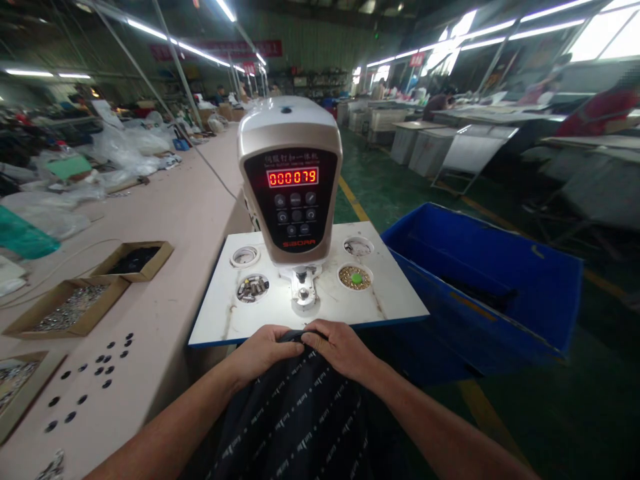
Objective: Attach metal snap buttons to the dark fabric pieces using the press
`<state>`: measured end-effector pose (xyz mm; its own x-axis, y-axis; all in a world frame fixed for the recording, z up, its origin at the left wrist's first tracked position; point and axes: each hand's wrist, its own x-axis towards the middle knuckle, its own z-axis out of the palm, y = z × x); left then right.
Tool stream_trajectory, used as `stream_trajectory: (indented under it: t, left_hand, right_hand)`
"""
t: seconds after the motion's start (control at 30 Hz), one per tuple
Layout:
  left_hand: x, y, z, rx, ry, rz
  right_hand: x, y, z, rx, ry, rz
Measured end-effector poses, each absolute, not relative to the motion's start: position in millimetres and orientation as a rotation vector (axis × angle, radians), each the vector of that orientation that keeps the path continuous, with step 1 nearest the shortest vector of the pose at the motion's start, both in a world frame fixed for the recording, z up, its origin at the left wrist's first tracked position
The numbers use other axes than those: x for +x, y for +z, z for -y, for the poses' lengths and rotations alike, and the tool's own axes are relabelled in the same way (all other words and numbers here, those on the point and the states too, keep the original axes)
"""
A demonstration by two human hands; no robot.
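Observation:
My left hand (265, 352) and my right hand (340, 347) both pinch the upper edge of a dark garment (300, 413) printed with rows of small white lettering. Thumbs lie on top of the cloth, close together, and the rest of it hangs down toward me. Just beyond my fingertips stands a button-fastening machine (291, 180) with a lit red counter. Its lower die (304, 297) sits on a white plate (273, 319), apart from the cloth. Round wells in the plate hold small metal parts (253, 288) at left and gold-coloured pieces (354, 277) with a green item at right.
On the pink table to the left, cardboard trays (75, 308) hold small metal and black parts; several black discs (100, 370) lie loose nearby. A blue bin (480, 247) with dark material inside stands at right. Other people (600, 100) are farther back.

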<state>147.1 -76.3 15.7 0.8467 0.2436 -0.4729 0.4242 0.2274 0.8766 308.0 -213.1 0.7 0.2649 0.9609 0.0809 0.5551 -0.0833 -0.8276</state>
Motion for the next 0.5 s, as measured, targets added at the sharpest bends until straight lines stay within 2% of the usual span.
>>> stream_trajectory:
  t: [0.23,0.5]
  left_hand:
    - [197,20,34,1.54,-0.003,-0.558]
    - [223,19,4,1.587,-0.016,-0.572]
  right_hand:
    - [348,-1,170,-1.709,0.449,1.284]
    - [364,4,144,-1.777,0.387,1.248]
